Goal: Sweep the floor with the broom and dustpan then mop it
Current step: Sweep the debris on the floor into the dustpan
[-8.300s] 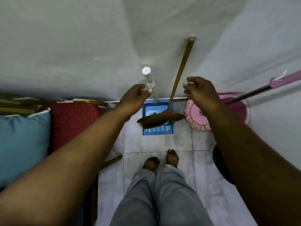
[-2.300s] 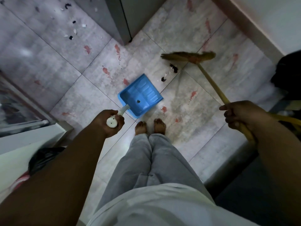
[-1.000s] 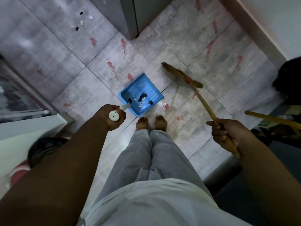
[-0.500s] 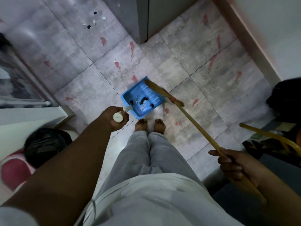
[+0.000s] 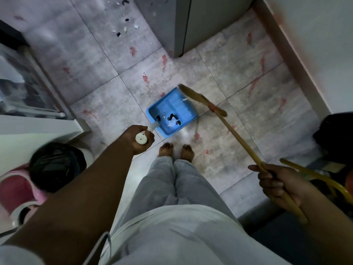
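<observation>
**Dustpan loaded, broom head at its lip**

Left hand [image 5: 140, 139] was fisted around the white handle end of the blue dustpan [image 5: 172, 111], fingers wrapped tight, round end cap facing the camera. Pan sat just ahead of that hand, flat on the tiled floor [image 5: 238, 60], open mouth pointing away from the person. Black and white scraps [image 5: 172, 119] lay inside it, bunched toward the handle end.

Right hand [image 5: 277, 185] was closed around the wooden stick of the broom [image 5: 202, 99], stick running diagonally up and leftward from the fist. Bristle head was well ahead of the right hand, lying across the far right corner of the pan. Whether bristles touched the pan or the floor: couldn't tell, motion blur.

More loose debris [image 5: 124, 28] sat on the floor far ahead of the left hand, near a grey cabinet corner [image 5: 172, 25]. Not in the pan. Red smears were dotted across the tiles between that debris and the pan, and further off ahead of the right hand.

Bare feet [image 5: 175, 151] stood together just behind the pan, between the two hands. A yellow curved rod [image 5: 313, 175] showed just right of the right hand. A black bag in a pink bin [image 5: 55, 167] sat left of the left forearm.
</observation>
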`<control>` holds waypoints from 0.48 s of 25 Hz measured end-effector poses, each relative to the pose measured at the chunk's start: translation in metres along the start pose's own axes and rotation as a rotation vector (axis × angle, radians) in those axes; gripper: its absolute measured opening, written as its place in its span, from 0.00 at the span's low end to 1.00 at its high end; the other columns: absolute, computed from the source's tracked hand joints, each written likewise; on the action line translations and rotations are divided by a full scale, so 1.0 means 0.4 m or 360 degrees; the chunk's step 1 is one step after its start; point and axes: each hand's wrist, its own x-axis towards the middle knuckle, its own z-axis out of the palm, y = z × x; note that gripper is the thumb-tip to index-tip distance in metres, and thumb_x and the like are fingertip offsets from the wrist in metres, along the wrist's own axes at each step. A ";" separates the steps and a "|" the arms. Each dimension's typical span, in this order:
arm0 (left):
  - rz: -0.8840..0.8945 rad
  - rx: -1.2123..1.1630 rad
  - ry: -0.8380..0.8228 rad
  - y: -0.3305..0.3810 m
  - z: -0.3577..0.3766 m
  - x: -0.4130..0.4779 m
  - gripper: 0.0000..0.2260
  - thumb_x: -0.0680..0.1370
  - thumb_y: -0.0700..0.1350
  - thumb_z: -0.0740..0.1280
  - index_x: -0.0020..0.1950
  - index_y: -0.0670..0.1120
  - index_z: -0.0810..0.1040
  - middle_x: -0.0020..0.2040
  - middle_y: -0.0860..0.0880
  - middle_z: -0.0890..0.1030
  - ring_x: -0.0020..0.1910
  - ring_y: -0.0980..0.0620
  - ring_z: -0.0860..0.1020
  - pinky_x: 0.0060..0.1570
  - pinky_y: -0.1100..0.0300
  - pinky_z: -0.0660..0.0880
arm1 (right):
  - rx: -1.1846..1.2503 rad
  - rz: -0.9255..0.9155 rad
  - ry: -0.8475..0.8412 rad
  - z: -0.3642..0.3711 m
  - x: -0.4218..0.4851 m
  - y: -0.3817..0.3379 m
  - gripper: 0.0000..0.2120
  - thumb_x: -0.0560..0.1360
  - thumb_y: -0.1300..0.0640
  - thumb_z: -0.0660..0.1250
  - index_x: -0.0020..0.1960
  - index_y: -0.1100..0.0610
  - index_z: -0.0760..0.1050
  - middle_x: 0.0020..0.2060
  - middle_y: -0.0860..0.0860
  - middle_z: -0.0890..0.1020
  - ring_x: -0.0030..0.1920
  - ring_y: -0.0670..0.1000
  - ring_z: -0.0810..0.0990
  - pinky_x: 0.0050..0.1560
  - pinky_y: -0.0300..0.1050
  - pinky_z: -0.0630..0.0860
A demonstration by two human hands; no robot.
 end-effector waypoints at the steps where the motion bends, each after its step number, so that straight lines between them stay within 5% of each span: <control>1: 0.0006 0.0018 0.0001 -0.002 0.006 0.005 0.10 0.81 0.42 0.58 0.56 0.36 0.67 0.33 0.48 0.68 0.22 0.55 0.71 0.22 0.68 0.73 | 0.0007 -0.0014 0.0008 0.000 0.017 -0.017 0.14 0.83 0.54 0.52 0.58 0.62 0.71 0.24 0.48 0.67 0.16 0.43 0.63 0.13 0.35 0.62; 12: 0.0032 0.0066 0.0148 -0.044 0.083 0.102 0.17 0.80 0.40 0.60 0.68 0.39 0.64 0.35 0.46 0.68 0.20 0.53 0.71 0.20 0.65 0.73 | -0.0047 0.0030 0.0177 0.034 0.236 -0.094 0.13 0.84 0.57 0.50 0.50 0.63 0.69 0.26 0.48 0.64 0.16 0.42 0.61 0.15 0.34 0.59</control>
